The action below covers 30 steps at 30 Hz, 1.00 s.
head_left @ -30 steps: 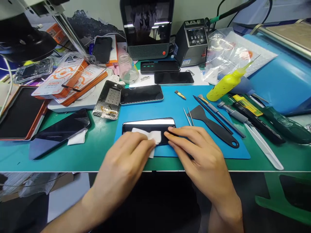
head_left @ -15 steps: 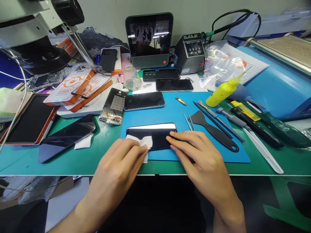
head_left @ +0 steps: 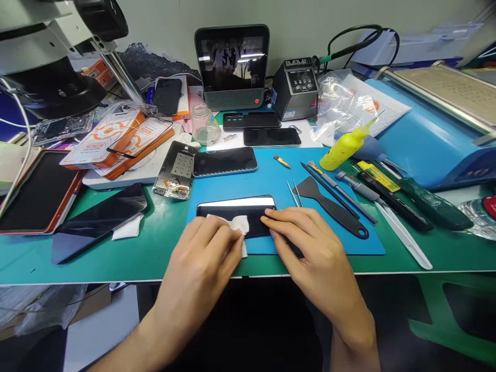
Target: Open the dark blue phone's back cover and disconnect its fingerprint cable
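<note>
White cloth (head_left: 237,227), folded small, sits pinched under the fingers of my left hand (head_left: 201,258) and pressed flat onto the black glass of the phone (head_left: 236,213), which lies lengthwise on the blue mat (head_left: 271,175) near the front edge of the green bench (head_left: 155,248). To wipe this well I judge that I should keep the pressure even and light, run strokes along the length of the screen rather than scrub in one spot, and keep a clean face of the cloth down so grit does not drag across the glass. My right hand (head_left: 310,248) does the steadying: fingertips curled and pressed on the phone's right end, pinning it to the mat, not lifting it. Both wrists come in low over the bench edge, palms down, forearms angled inward towards each other. Tweezers (head_left: 294,191) and a black spudger (head_left: 333,212) lie just beyond my right knuckles, untouched.
</note>
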Motion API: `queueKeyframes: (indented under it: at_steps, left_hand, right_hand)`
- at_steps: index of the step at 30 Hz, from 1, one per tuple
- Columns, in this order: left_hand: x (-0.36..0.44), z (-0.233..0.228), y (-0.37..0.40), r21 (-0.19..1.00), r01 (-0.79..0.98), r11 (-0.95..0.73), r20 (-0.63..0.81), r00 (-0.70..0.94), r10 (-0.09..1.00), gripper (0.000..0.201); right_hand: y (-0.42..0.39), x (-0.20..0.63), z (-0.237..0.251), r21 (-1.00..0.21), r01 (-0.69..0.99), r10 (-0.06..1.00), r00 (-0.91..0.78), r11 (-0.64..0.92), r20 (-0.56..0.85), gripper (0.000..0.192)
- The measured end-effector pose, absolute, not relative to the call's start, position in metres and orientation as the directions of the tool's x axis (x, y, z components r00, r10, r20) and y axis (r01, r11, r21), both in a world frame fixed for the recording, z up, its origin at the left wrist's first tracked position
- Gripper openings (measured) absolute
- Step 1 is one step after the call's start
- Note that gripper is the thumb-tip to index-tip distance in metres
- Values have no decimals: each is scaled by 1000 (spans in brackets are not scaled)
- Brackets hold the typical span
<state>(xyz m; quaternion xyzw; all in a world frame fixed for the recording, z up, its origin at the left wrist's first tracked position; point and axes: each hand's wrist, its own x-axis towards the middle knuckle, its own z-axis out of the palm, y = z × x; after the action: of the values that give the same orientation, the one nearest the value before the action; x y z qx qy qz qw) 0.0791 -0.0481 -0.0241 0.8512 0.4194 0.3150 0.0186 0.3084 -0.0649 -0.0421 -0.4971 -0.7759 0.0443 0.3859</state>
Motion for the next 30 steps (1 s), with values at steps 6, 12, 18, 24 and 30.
queueKeyframes:
  at_steps: [6,12,18,24,30]
  left_hand:
    - [111,-30,-45,305,735,-605,521,403,753,18]
    - [104,-29,-50,361,771,-524,500,314,807,22]
    - [112,-33,-54,368,786,-497,513,274,813,23]
    - [114,-30,-54,358,804,-474,506,260,823,23]
    - [107,-30,-58,365,801,-474,486,270,831,22]
  right_hand:
    - [-65,311,-42,-447,738,804,-216,506,554,25]
    - [-65,309,-40,-444,741,803,-213,504,557,22]
    - [-64,307,-42,-453,733,801,-208,508,562,23]
    - [-65,309,-42,-457,731,806,-213,506,552,23]
    - [-65,308,-42,-457,729,803,-213,510,556,22]
